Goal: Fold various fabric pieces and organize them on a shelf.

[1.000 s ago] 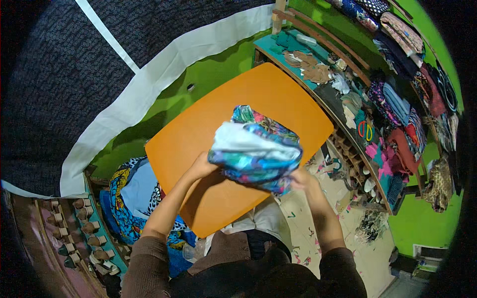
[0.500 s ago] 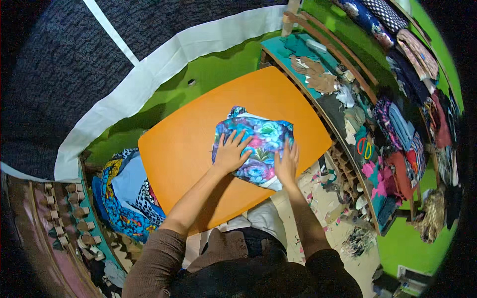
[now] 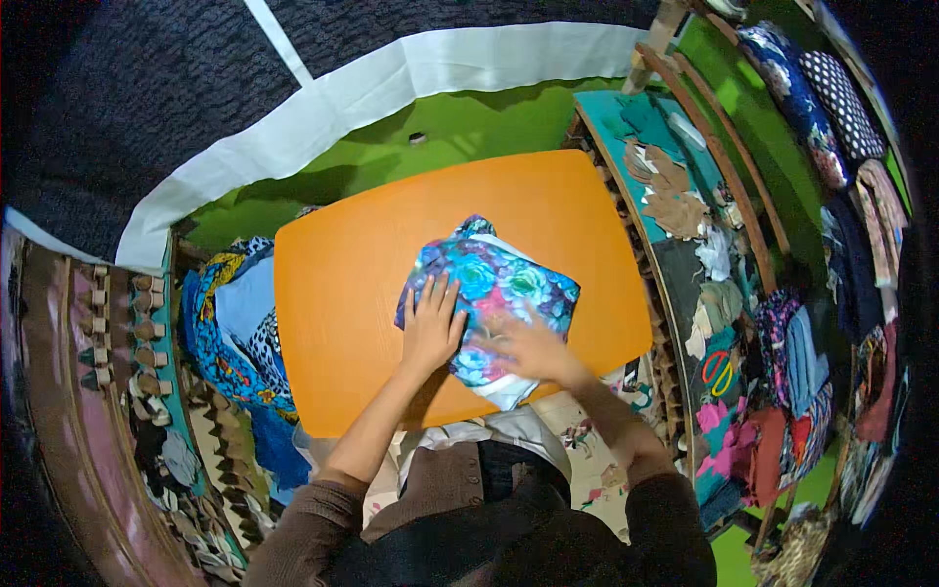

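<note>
A folded floral cloth (image 3: 494, 279) in blue, purple and pink lies on the orange table (image 3: 342, 293). White cloth shows at its near corner, and a small patterned piece sticks out at its far edge. My left hand (image 3: 430, 328) rests flat on the cloth's left part, fingers spread. Over the right part, my right hand (image 3: 533, 350) is smeared by motion, its fingers apart and pointing left; whether it touches the cloth I cannot tell.
Patterned cloth (image 3: 230, 323) is heaped left of the table. At the right, a bench (image 3: 675, 284) bears fabric scraps and scissors (image 3: 719, 374) with red and yellow handles. Wooden racks (image 3: 147, 333) with shoe-like pieces stand at far left. A dark curtain with a white border (image 3: 391, 73) hangs behind.
My right hand has swept left from the cloth's right edge toward its middle. The cloth is turned somewhat, its near corner now pointing toward me. The whole view has also shifted.
</note>
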The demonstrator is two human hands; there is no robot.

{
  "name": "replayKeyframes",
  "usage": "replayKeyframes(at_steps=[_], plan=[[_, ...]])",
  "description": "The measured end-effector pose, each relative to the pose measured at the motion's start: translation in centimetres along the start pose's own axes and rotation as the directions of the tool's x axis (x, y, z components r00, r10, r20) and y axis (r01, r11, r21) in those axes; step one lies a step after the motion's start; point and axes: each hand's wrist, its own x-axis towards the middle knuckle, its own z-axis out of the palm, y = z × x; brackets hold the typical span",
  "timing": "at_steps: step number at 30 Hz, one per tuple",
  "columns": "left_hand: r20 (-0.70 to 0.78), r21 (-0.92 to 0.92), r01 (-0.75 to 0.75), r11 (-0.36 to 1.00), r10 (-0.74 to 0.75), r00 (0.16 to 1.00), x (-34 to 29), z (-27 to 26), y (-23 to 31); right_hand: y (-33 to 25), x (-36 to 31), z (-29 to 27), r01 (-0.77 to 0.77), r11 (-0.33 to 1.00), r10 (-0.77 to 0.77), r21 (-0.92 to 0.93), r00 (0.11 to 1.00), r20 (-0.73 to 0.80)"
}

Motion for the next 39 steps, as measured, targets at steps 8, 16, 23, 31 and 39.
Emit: replayKeyframes(at_steps=[8, 16, 23, 31, 39], plan=[[-0.020, 0.127, 0.090, 0.988, -0.088, 0.996, -1.2, 1.2, 0.2, 6.0, 1.4, -0.5, -0.495, 0.868, 0.452, -0.042, 0.823, -0.345], [-0.058, 0.091, 0.172, 0.981, -0.167, 0.984, -2.5, 1.3, 0.4, 7.9, 5.9, 1.5, -0.635, 0.769, 0.575, 0.072, 0.640, -0.510], [-0.018, 0.060, 0.209, 0.976, -0.208, 0.978, -2.6, 1.4, 0.3, 9.0, 9.9, -1.0, -0.145, 0.979, 0.167, 0.144, 0.973, -0.156], [-0.050, 0.041, 0.094, 0.995, -0.092, 0.995, 1.5, -1.3, -1.5, 1.7, 3.0, -0.5, -0.529, 0.846, 0.527, 0.065, 0.810, -0.256], [-0.035, -0.076, 0.248, 0.966, -0.251, 0.967, 3.4, 3.4, -3.3, -2.3, -3.9, 4.4, -0.558, 0.595, 0.772, 0.578, 0.598, -0.217]])
